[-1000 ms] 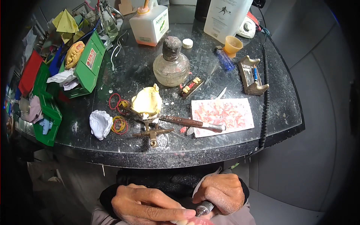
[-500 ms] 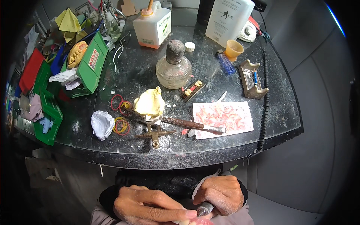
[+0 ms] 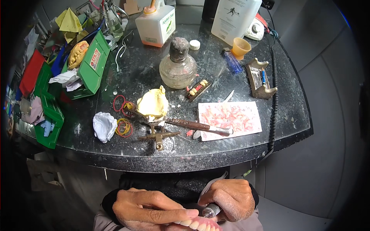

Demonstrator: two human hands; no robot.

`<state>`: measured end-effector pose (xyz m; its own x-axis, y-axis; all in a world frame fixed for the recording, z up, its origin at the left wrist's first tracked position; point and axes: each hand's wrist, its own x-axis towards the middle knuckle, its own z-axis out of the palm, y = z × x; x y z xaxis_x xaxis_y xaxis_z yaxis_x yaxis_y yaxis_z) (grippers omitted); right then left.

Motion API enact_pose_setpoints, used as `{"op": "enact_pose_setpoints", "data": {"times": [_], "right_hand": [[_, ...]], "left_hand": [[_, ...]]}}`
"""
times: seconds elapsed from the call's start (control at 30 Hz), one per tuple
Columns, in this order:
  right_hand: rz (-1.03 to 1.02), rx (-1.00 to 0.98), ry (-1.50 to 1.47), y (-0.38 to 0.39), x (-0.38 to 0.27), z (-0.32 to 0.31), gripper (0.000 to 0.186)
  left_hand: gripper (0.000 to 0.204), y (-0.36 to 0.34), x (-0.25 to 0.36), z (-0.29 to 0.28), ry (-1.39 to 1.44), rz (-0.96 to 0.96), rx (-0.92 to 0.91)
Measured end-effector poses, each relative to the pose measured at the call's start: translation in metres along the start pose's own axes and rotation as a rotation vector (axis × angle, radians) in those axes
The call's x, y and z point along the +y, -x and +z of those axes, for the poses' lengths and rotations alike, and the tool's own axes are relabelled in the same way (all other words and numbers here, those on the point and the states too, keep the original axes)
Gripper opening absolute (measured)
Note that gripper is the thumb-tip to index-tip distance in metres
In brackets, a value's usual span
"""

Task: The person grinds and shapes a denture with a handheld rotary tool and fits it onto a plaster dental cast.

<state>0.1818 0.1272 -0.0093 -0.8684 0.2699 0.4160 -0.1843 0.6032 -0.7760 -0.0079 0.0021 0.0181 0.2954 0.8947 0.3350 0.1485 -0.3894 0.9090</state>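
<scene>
Denture (image 3: 196, 224) getting pinched steady in left hand (image 3: 148, 210), right hand (image 3: 227, 198) gripping grinding handpiece (image 3: 211, 210) against it, below tabletop's (image 3: 231, 150) near edge

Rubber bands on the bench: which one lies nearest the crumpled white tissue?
The yellow rubber band, right beside the tissue; the red ones lie farther back.

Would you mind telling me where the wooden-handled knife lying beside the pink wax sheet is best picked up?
Grip the wooden-handled knife by its brown handle, coming from above at the table's front edge. The handle lies flat and bare, left of the wax sheet, while the metal blade end rests over the sheet's lower edge.
</scene>
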Motion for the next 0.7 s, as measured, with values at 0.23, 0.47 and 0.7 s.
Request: {"op": "enact_pose_setpoints", "data": {"times": [0.23, 0.47, 0.7], "right_hand": [[-0.001, -0.002, 0.018, 0.0, 0.0, -0.002, 0.036], [0.053, 0.011, -0.001, 0.002, -0.004, 0.0, 0.038], [-0.036, -0.038, -0.025, 0.004, 0.006, -0.001, 0.038]], "left_hand": [[0.055, 0.001, 0.0, 0.003, 0.031, -0.039, 0.034], [0.052, -0.003, -0.001, 0.003, 0.004, 0.041, 0.044], [0.037, -0.006, -0.002, 0.009, -0.075, 0.05, 0.136]]}}
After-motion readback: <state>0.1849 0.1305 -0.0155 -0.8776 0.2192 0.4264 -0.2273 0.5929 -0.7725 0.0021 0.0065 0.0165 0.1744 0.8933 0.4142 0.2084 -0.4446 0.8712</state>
